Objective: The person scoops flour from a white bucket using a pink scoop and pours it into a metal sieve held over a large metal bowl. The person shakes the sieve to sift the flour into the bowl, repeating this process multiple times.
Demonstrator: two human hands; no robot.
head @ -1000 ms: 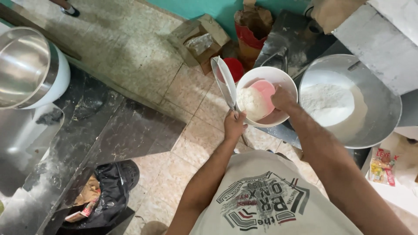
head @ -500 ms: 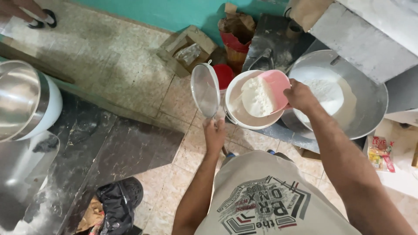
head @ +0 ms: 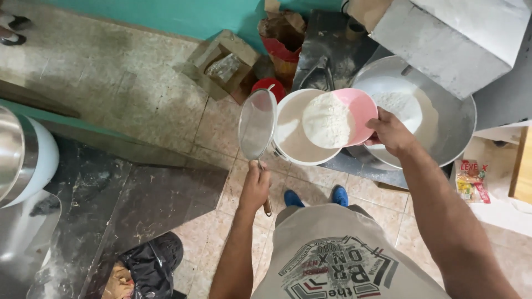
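**Ana:** Flour is what the head view centres on: a heaped mound of white flour (head: 327, 119) sits in a round pink plastic bowl (head: 354, 113), which the right hand (head: 390, 132) grips by its rim. That bowl is tilted and held over a larger white plastic bucket (head: 296, 138).

**Ben:** And the other hand?

**Ana:** The left hand (head: 255, 185) is closed around the wooden handle of a round wire-mesh sieve (head: 257, 124), held nearly on edge just beside the bucket's left rim. The two hands are well apart, each clamped on its own thing.

**Ben:** How far along does it look?

**Ana:** I'd judge it about midway through one scoop. The pink bowl is full, so the scooping seems done, but the mound is unbroken and I see no flour falling. The sieve's mesh looks bare, as far as I can tell, and it is not lying flat over anything. Inside the bucket there is a pale surface; whether that is flour or bare plastic I cannot tell.

**Ben:** What else is around?

**Ana:** Behind the right hand is a wide shallow metal basin (head: 443, 116) with more white flour in it. Blue shoes (head: 313, 196) stand on the beige tiled floor (head: 138, 88), and a black bag (head: 147, 268) lies lower left.
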